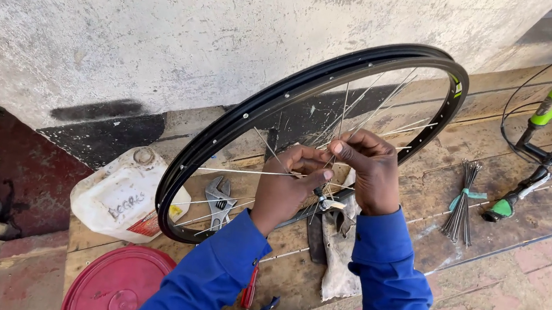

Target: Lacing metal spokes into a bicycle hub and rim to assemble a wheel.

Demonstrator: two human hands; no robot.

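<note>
Thin silver spokes [360,119] are being laced into a black metal bicycle rim [310,84] standing on the wooden bench [434,190], left hand [286,186] and right hand [372,171] pinched together on one spoke near the hub, which seemingly needs threading next.

There is one view only, coming from a camera worn on the person's head. It is looking steeply down and forward over the blue sleeves, close above the wooden bench [434,190], and facing the rough plastered wall [166,30] behind it. The bicycle rim [239,121] is filling the middle of the frame, with pavement showing at lower right. No second view is sharing the scene.
</note>
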